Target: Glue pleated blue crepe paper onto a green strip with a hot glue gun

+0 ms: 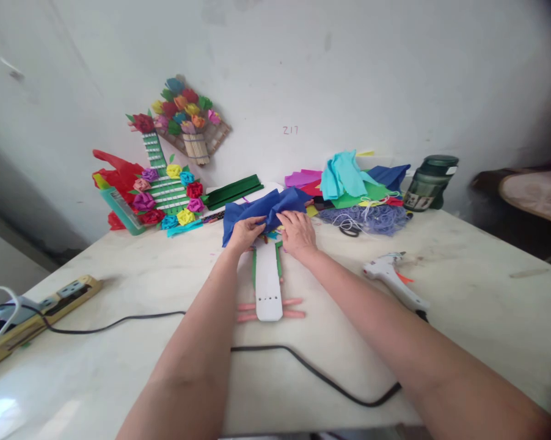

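A sheet of dark blue crepe paper or cloth (282,200) is gathered between my two hands at the middle of the table. My left hand (247,233) pinches its lower edge on the left. With fingers bent, my right hand (296,231) grips the same sheet on the right. Just below the hands lies a long white strip (269,278) with a rounded end and a row of small holes. Green edging (280,260) shows beside the strip, and pink sticks (294,314) cross under its near end. The strip's far end is hidden by the blue sheet.
A white glue gun (394,278) lies to the right, and its black cord (312,366) crosses the front. Coloured sheets (344,177), scissors (349,231) and a dark green bottle (431,183) stand behind. At left are a power strip (71,293), a green glue bottle (123,208) and a flower-trimmed guitar shape (168,192).
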The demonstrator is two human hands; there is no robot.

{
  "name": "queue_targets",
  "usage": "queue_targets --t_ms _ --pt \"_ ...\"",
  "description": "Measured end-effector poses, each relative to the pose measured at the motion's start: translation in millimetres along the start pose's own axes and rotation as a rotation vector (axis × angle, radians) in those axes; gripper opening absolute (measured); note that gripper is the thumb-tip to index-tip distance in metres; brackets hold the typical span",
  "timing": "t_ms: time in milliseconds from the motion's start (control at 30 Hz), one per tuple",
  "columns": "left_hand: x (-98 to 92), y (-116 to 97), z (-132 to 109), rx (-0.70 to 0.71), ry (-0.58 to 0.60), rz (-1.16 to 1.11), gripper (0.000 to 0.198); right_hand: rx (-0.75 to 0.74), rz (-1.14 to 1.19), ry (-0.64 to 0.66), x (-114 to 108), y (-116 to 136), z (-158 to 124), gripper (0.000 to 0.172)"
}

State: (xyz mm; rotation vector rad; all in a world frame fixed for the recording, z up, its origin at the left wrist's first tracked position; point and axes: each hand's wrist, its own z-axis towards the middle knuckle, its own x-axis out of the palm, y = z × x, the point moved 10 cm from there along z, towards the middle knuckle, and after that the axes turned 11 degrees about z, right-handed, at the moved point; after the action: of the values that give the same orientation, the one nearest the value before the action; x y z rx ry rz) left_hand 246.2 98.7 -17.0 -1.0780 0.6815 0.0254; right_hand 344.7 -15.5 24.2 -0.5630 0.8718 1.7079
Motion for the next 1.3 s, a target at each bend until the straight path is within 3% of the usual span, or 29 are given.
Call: queue_targets --t_ms 133,333,500,667,900,1300 --pt "-7.2 -13 0 0.065 -0.095 0.18 0.044 0.02 0.001 0.177 25 -12 18 0.041" --pt "-6.4 -34 -3 0.008 -0.252 0.534 0.041 0.139 0.041 0.341 45 -39 34 0.038" --pt "-4.0 -30 -2 -0.082 -0.292 0.536 0.034 0.283 0.21 0.223 25 -54 33 0.04" --pt "-3.0 -14 1 -0.179 -0.232 0.467 0.038 0.459 0.099 0.128 7 -63 4 0.034" --pt "-2.4 -18 0 -0.121 -0.224 0.383 0.04 0.225 -0.09 0.15 20 -26 -13 0.031" --pt "9.5 -17 2 -0.084 -0.132 0.279 0.047 0.257 -0.142 0.191 41 -23 2 0.034"
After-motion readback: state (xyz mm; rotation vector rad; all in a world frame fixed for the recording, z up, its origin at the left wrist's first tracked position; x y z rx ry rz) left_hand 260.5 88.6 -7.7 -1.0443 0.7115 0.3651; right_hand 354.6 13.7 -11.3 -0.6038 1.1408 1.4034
